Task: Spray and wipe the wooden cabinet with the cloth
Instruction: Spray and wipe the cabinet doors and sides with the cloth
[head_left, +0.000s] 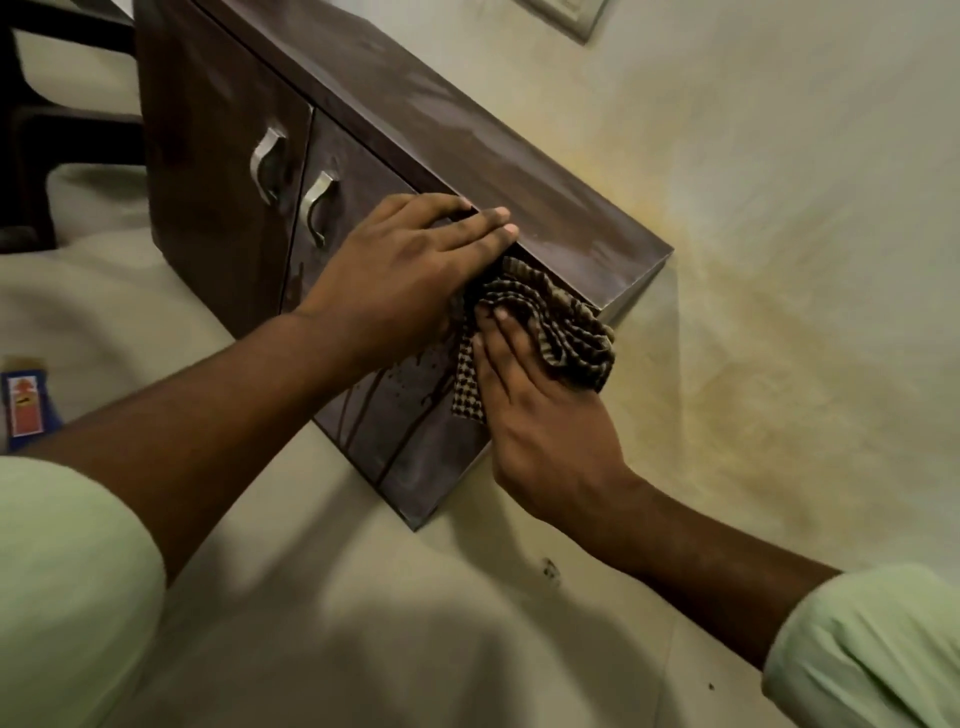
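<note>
At frame centre, the right hand (540, 415) presses the cloth (550, 322) flat-palmed against the cabinet (415, 135) door's top corner; the left hand (415, 260) lies open, empty, on the top edge. Drips below the cloth may dry streaky, and the bunched cloth could slip loose.

Pressing a checked cloth (550, 322) against the wet, streaked door of the dark wooden cabinet (467, 156) with the right hand (540, 415), fingers spread flat. Resting the left hand (410, 265) on the cabinet's top front edge, just above the cloth. Showing two metal handles (291, 182) further left.
</note>
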